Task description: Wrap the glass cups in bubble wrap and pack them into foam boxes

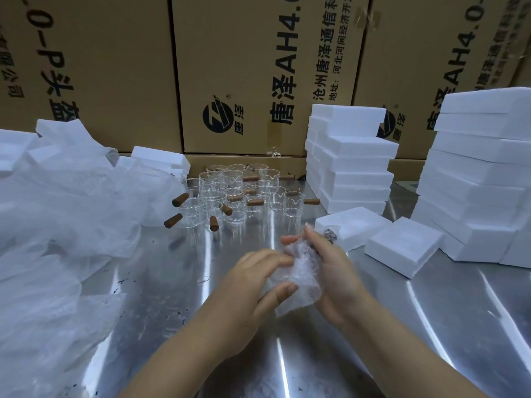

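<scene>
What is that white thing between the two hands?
In the head view, a crumpled bubble wrap bundle sits between the left hand and the right hand. Both hold it over the shiny metal table.

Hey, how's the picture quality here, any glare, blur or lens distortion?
Head view: glare streaks cross the steel table; head view: the wide lens bows the cartons and foam box stacks near the edges; head view: the glass cups look soft, and the bubble wrap gripped by the left hand and right hand is slightly blurred.
</scene>
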